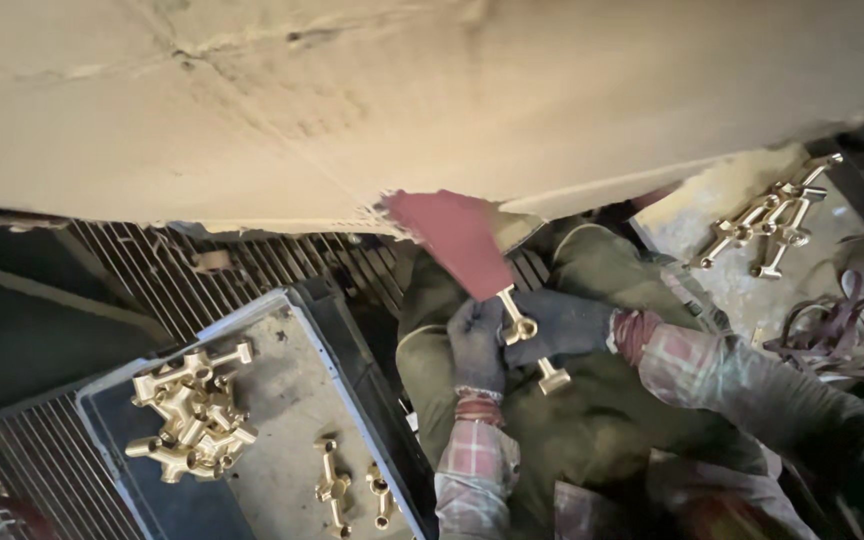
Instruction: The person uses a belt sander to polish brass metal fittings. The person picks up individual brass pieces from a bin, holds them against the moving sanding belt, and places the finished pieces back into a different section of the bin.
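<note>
Nearest the camera, over the lap in dark green work clothes, both gloved hands were closed on one brass fitting. The left hand gripped it from the near side, and the right hand clasped it from the right, plaid sleeves showing at both wrists. The fitting's upper end met a red abrasive belt that rose toward the large pale cover overhead, so grinding on this piece looked to be under way, not finished.

To the left, a grey tray held a heap of brass fittings and two more lying singly near its close edge. Whether these were done or waiting could not be told from their look.

Farther off to the right, a second small group of brass fittings lay on a dusty bench, beside loose coils of worn abrasive strip. As a judgement, the work stood somewhere midway: one piece in hand, batches set on either side.
</note>
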